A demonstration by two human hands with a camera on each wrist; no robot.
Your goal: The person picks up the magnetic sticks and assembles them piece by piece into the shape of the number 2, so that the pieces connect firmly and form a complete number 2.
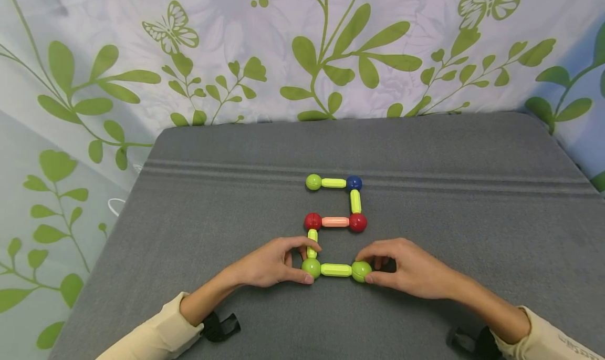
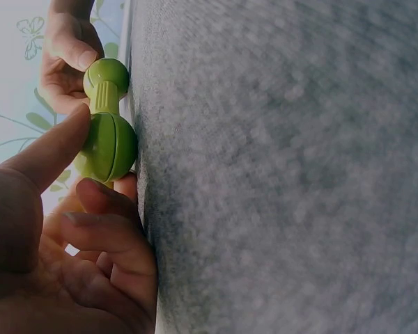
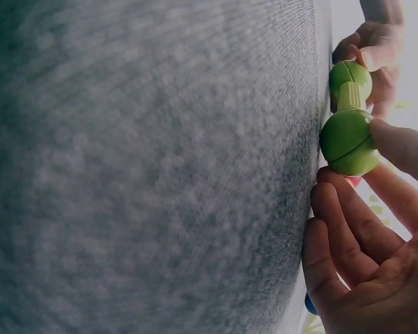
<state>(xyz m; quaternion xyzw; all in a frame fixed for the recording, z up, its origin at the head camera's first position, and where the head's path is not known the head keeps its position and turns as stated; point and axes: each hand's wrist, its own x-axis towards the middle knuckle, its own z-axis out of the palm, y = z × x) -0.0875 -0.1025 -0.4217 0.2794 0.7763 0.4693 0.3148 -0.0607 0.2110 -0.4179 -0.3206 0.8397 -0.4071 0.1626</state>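
Observation:
Magnetic sticks and balls lie on the grey cloth, joined in the shape of a 2. My left hand holds the lower left green ball between thumb and fingers, its index finger over the upright yellow-green stick. With thumb and fingertips, my right hand pinches the lower right green ball. A yellow-green stick joins these two balls. Above are two red balls with a salmon stick between them. Both wrist views show the held balls resting on the cloth.
At the far end of the shape are a blue ball, a yellow-green stick and another green ball. The grey table meets a leaf-patterned curtain at the back and left.

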